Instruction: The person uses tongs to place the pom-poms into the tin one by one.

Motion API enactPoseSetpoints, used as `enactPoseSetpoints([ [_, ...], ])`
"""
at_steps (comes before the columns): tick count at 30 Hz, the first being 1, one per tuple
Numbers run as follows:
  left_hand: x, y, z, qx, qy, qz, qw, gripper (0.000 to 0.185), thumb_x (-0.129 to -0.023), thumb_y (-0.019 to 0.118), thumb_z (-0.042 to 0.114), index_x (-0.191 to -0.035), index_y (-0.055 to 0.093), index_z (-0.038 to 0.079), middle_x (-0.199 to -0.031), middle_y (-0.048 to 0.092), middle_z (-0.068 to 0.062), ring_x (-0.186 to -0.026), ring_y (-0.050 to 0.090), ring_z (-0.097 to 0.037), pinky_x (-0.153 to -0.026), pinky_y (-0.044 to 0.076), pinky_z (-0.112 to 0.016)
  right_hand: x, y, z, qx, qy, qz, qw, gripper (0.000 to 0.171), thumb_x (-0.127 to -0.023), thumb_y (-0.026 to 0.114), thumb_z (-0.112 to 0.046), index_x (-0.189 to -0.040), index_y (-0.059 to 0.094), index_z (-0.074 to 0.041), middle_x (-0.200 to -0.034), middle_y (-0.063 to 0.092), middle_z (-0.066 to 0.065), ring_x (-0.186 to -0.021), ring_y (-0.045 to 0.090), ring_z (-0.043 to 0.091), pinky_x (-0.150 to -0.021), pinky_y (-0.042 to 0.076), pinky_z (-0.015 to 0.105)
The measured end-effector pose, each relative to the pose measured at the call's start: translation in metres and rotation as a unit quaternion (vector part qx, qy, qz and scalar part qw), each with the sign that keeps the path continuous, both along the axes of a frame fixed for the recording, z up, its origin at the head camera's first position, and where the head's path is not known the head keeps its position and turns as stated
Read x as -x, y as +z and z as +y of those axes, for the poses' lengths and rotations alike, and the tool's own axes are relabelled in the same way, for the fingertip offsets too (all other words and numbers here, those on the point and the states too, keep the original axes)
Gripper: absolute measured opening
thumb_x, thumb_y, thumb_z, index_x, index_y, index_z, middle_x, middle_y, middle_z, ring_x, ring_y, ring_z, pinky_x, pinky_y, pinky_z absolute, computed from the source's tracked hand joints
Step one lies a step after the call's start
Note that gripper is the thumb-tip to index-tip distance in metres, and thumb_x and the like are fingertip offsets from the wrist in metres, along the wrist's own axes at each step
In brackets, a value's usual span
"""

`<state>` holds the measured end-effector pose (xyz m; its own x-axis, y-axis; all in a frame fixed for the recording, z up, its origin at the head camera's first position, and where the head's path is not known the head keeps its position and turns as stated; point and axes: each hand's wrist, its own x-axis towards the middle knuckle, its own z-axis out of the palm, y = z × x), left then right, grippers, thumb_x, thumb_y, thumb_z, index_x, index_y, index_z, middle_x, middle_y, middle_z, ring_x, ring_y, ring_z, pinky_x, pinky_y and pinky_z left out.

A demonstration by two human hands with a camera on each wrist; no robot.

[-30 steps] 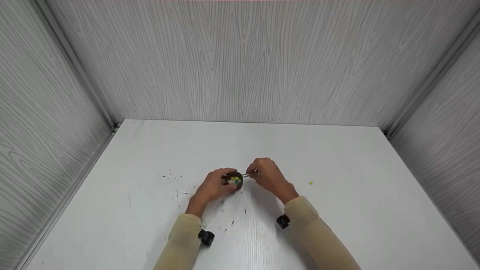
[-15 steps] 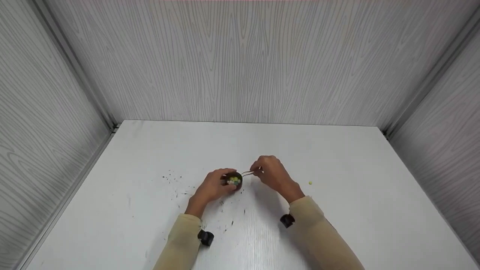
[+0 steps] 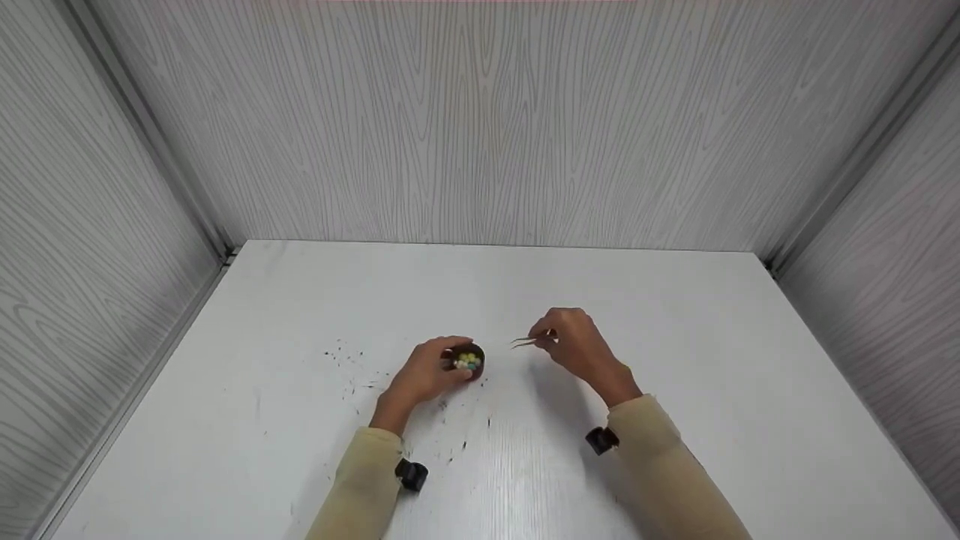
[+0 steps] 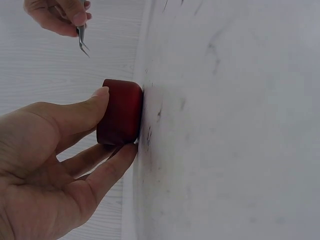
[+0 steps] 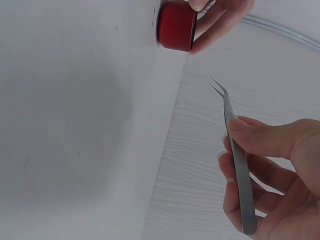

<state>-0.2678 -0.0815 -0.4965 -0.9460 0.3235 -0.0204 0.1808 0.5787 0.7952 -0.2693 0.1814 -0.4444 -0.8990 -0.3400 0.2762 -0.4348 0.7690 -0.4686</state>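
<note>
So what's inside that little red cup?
The cup, gripped by the left hand, holds small beads: yellow, pale and blue-green ones on top. Those underneath, and the cup's bottom, are hidden. The tweezers in the right hand hold nothing.

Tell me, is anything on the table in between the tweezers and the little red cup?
Nothing visible is. The tweezers in the right hand point at the red cup, held by the left hand, with only bare white table between.
</note>
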Motion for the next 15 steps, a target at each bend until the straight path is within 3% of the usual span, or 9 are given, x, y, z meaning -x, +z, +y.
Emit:
enactPoseSetpoints([
  [15,-0.002,0.0,-0.001,-0.028,-0.004,-0.002,0.9996,0.05,-0.094,0.074,0.008,-0.143,0.061,0.008,-0.146,0.058,-0.019,-0.134,0.059,-0.039,-0.113,0.049,-0.052,-0.006,-0.005,0.046,0.011,-0.019,0.009,1.0,0.015,-0.086,0.076,0.01,-0.093,0.082,-0.002,-0.09,0.076,0.014,-0.085,0.072,0.026,-0.077,0.062,0.041],
])
